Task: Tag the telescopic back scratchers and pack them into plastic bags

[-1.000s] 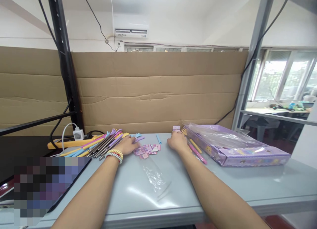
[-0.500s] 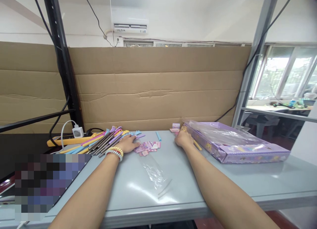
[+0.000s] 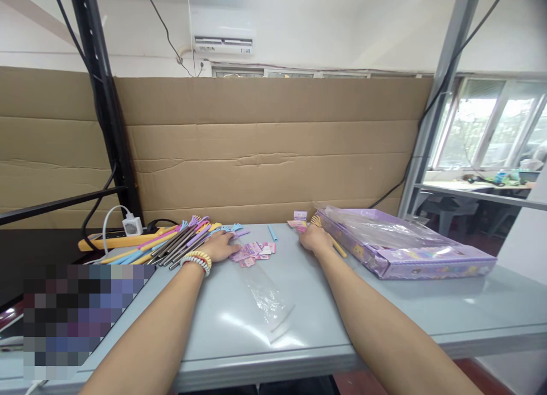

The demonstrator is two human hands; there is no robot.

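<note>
My left hand (image 3: 217,247), with a beaded bracelet on its wrist, lies flat with fingers stretched out. It touches the handle-claw end of a heap of telescopic back scratchers (image 3: 182,244) in several colours. By its fingertips is a cluster of small pink printed cards (image 3: 253,251). My right hand (image 3: 315,239) rests at a smaller group of pink cards (image 3: 298,223), its fingertips hidden, so I cannot see whether it grips one. Alongside it lies a yellow back scratcher (image 3: 339,247), partly covered by the hand.
A purple box (image 3: 436,262) with clear plastic film (image 3: 380,227) stands at the right. A clear plastic bag (image 3: 268,304) lies between my arms, and a light-blue tube (image 3: 272,232) farther back. Cardboard (image 3: 273,155) walls off the back. A white charger (image 3: 132,225) is at left.
The view has shifted slightly. The cards by my right hand sit a little farther left. My left hand stays at the heap.
</note>
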